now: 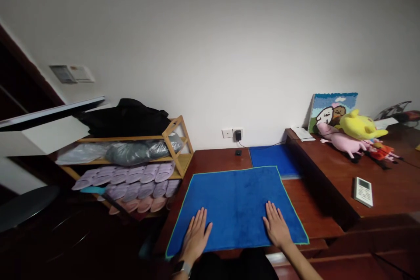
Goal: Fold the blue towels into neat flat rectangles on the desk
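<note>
A blue towel [238, 208] with a light green edge lies spread flat on the reddish-brown desk [215, 159]. My left hand [196, 234] rests palm down on its near left part, fingers stretched out, a watch on the wrist. On the near right part lies my right hand [276, 224], also palm down with fingers extended. Neither hand grips anything. Behind the towel's far right corner, a second blue cloth or mat [274, 159] shows in part; the towel's far edge lies close to it.
A wooden rack [183, 162] with several pairs of slippers [144, 174] and a black bag [127, 118] stands left. On the raised right surface are plush toys [344, 142], a picture [331, 107] and a white remote [363, 191]. A charger [238, 135] is plugged into the wall.
</note>
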`<act>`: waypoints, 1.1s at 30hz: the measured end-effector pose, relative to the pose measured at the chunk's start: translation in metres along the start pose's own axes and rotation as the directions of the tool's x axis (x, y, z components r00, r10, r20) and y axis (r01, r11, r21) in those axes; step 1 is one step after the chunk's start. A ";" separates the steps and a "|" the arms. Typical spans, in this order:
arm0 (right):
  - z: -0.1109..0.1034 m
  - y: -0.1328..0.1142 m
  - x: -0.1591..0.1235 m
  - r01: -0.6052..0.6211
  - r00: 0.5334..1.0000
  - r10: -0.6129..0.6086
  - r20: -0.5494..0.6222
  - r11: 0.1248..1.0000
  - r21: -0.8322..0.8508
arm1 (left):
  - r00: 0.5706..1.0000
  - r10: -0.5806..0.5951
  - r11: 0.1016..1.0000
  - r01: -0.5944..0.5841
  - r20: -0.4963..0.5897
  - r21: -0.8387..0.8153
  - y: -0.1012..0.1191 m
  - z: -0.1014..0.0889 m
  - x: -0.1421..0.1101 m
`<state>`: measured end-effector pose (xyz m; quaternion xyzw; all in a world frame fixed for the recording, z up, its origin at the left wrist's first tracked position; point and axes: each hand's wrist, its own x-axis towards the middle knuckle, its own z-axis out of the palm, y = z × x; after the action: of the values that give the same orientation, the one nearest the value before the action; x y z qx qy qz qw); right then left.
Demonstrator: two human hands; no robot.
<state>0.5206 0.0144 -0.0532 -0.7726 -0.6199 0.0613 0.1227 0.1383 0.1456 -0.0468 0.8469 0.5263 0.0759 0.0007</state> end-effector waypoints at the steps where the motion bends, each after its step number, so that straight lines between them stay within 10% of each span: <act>1: 0.000 0.015 -0.002 -0.028 1.000 0.027 -0.008 0.999 -0.017 | 0.999 -0.031 1.000 0.031 -0.009 0.002 -0.013 0.001 -0.002; 8: -0.006 0.062 -0.008 -0.236 0.972 0.233 -0.042 0.964 -0.126 | 0.985 -0.158 0.987 0.159 -0.062 0.019 -0.071 -0.004 -0.006; 16: -0.015 -0.085 0.030 0.065 0.997 -0.067 0.038 0.997 0.051 | 0.976 0.208 0.973 -0.213 -0.063 -0.086 0.076 -0.011 0.034; 19: -0.010 -0.106 0.043 0.057 0.994 -0.064 0.085 0.996 0.075 | 0.980 0.197 0.975 -0.198 -0.014 -0.097 0.100 -0.005 0.042; 33: -0.016 0.073 0.027 -0.264 0.965 0.263 -0.026 0.956 -0.130 | 0.984 -0.141 0.990 0.140 -0.112 -0.017 -0.088 0.010 0.025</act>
<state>0.5995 0.0241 -0.0555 -0.8549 -0.5137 0.0328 0.0645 0.0720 0.2081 -0.0610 0.8019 0.5837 0.1260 -0.0200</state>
